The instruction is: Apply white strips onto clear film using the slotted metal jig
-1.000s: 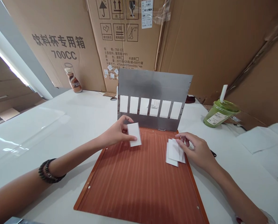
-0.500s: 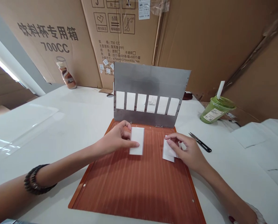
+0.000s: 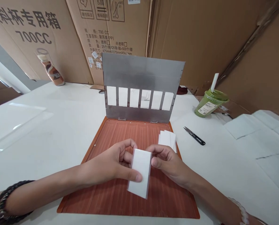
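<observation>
Both hands hold one white rectangular card above the ridged orange board. My left hand pinches its left edge, thumb on the front. My right hand grips its upper right edge with curled fingers. A small stack of white cards lies on the board just beyond my right hand. At the board's far edge a grey metal plate stands upright, with a row of several rectangular windows showing white.
Black snips lie on the white table right of the board. A green drink cup with a straw stands further back right. White sheets lie at the right, a brown bottle at back left. Cardboard boxes wall the rear.
My left hand drew the card back toward me and lifted it off the board. My right hand left the stack and took hold of the card's right edge. The view tilted down.
</observation>
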